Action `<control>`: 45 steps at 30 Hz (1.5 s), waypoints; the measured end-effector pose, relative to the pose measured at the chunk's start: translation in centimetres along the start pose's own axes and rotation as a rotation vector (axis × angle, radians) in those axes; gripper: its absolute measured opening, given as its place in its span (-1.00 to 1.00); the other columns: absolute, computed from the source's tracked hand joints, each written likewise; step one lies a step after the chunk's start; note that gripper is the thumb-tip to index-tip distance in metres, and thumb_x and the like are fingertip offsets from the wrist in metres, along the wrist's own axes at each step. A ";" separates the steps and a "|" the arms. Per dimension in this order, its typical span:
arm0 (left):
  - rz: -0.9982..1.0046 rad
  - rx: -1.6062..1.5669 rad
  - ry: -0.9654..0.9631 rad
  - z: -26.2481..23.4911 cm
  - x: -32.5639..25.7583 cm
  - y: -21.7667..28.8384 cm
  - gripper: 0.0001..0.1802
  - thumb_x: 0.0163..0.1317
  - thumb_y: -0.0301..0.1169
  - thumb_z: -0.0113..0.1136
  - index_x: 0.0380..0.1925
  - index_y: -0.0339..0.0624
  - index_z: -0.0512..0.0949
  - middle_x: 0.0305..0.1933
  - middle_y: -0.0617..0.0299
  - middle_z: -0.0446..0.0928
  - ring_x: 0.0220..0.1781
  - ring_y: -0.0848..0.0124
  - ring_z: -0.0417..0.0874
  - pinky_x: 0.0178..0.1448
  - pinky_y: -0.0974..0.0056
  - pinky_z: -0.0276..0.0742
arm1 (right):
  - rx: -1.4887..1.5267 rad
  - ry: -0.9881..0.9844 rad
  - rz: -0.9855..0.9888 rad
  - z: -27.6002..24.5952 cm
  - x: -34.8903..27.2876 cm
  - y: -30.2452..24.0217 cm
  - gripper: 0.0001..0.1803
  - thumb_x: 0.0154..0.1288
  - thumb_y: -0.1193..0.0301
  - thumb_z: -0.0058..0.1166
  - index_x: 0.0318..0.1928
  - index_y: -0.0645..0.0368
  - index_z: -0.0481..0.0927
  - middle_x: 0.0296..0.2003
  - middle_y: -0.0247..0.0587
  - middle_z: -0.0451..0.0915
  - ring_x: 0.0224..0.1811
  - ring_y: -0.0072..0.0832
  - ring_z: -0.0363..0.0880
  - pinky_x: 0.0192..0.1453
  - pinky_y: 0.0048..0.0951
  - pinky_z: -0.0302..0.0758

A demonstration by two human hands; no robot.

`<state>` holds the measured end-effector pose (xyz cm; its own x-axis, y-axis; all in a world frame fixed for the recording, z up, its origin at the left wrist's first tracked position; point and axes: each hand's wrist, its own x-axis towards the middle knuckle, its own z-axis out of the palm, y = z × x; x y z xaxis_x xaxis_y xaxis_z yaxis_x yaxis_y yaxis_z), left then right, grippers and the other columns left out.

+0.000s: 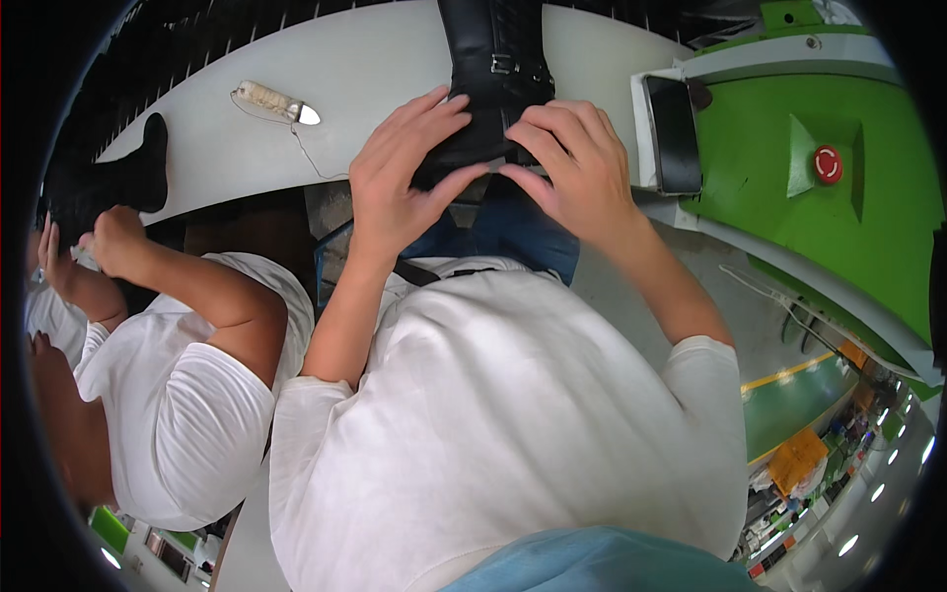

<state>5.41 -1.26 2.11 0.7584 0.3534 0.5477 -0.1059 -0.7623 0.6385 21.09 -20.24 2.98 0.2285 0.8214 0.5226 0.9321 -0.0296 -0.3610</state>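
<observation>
A black boot [490,59] with small buckles on its straps lies on the white table in front of me, its near end at the table's edge. My left hand [402,173] grips the boot's left side, fingers stretched over the top. Opposite it, my right hand [582,176] has bent fingers against the right side. Both thumbs point inward and almost meet at the boot's near edge. Between the thumb tips shows a small greyish spot; I cannot tell what it is. Part of the boot's near end is hidden by my hands.
Left on the white table [365,49] lies a blade tool [278,102] with a wrapped handle and thin cord. A co-worker [178,385] at the left handles another black boot [138,173]. At right, a dark phone-like slab [674,133] borders a green machine [760,118] with a red button [827,165].
</observation>
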 end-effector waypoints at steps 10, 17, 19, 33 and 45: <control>-0.002 0.051 -0.090 0.6 0.5 -0.8 -0.47 -0.02 -0.25 0.77 -0.03 -0.17 0.83 0.21 0.16 0.86 0.32 0.16 0.86 0.29 0.15 0.75 | 0.088 0.033 -0.029 1.6 1.3 0.6 -0.67 0.09 0.48 0.48 -0.11 0.06 0.71 -0.14 -0.35 0.61 -0.08 -0.27 0.57 -0.03 -0.20 0.48; 0.013 0.058 -0.109 0.5 0.5 -1.1 -0.42 -0.03 -0.21 0.78 0.01 -0.19 0.84 0.22 0.14 0.86 0.30 0.15 0.87 0.26 0.15 0.75 | 0.211 -0.081 -0.022 1.4 2.4 1.6 -0.61 -0.09 0.56 0.52 -0.20 0.06 0.65 -0.24 -0.33 0.59 -0.18 -0.22 0.57 -0.10 -0.20 0.46; 0.009 0.060 -0.108 0.5 0.4 -1.3 -0.41 -0.03 -0.19 0.78 0.02 -0.20 0.84 0.22 0.13 0.86 0.31 0.14 0.86 0.26 0.15 0.75 | 0.189 -0.053 -0.022 1.4 2.3 1.5 -0.61 -0.09 0.55 0.53 -0.20 0.06 0.66 -0.23 -0.33 0.60 -0.17 -0.23 0.58 -0.09 -0.20 0.48; 0.055 0.042 -0.061 0.9 0.5 -1.5 -0.55 0.03 -0.27 0.76 -0.08 -0.22 0.88 0.10 0.09 0.89 0.19 0.13 0.92 0.22 0.14 0.77 | 0.323 -0.082 0.136 1.6 2.8 1.7 -0.69 -0.02 0.46 0.58 -0.31 -0.02 0.66 -0.30 -0.52 0.59 -0.17 -0.38 0.60 -0.11 -0.27 0.54; 0.035 0.023 0.006 1.4 0.7 -1.3 -0.61 0.00 -0.32 0.80 -0.19 -0.24 0.89 0.00 0.09 0.91 0.11 0.16 0.95 0.15 0.18 0.80 | 0.290 0.028 0.077 0.0 0.9 4.4 -0.37 -0.13 0.23 0.82 0.01 0.12 0.86 0.06 -0.29 0.80 0.15 -0.21 0.75 0.24 -0.22 0.73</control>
<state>6.94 -0.83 0.91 0.7503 0.3294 0.5732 -0.1179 -0.7865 0.6063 25.44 -19.61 1.88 0.3068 0.8067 0.5050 0.7935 0.0762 -0.6037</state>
